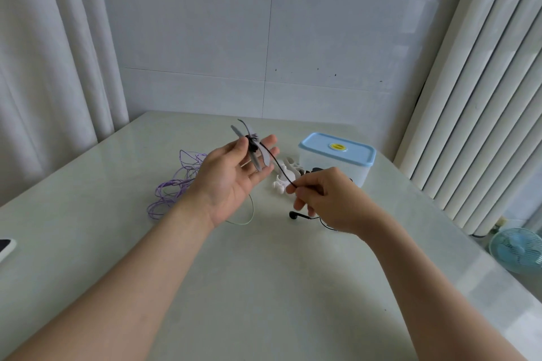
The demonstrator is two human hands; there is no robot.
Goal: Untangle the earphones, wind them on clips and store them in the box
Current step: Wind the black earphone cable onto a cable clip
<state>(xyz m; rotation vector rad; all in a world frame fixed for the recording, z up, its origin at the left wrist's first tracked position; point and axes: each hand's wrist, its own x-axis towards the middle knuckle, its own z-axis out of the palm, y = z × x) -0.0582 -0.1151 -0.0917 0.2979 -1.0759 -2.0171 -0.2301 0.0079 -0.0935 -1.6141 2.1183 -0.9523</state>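
A purple earphone tangle (pixel 173 187), white clips (pixel 283 177), a black earbud (pixel 293 215) and a blue-lidded box (pixel 337 152) are laid on the pale bench (pixel 264 287).

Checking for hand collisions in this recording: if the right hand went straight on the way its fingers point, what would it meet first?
Probably the left hand, which holds the grey clip; the right hand pinches the black cable and points at its palm. Depth is unclear.
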